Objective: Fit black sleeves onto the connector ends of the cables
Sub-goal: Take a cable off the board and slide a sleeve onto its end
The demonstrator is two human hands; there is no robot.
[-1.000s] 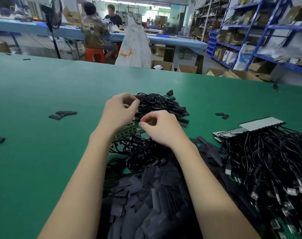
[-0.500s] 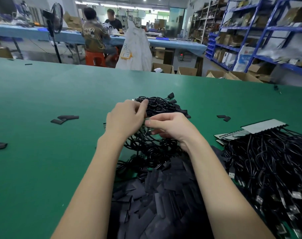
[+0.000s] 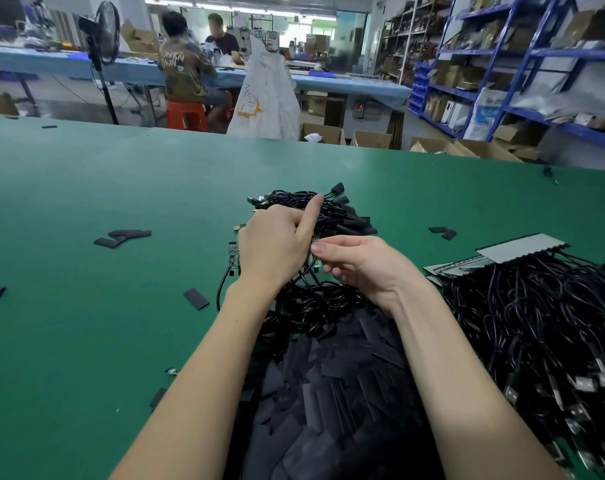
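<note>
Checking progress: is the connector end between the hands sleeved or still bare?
Cannot tell. The left hand and right hand pinch the connector end; only a small tip shows, fingers hiding the rest.

1. Both bare forearms reach forward from the bottom edge of the view and converge toward the middle.
2. The left hand point(image 3: 277, 244) shows its back to the camera, fingers curled inward into a fist-like grip, thumb stretched up and forward along its right side.
3. The right hand point(image 3: 367, 265) sits just beside and slightly nearer than the left hand, fingers bent and drawn together in a pinch, fingertips point(image 3: 318, 249) pointing left and touching the left hand's edge.
4. What each hand holds is hidden by the fingers.
</note>
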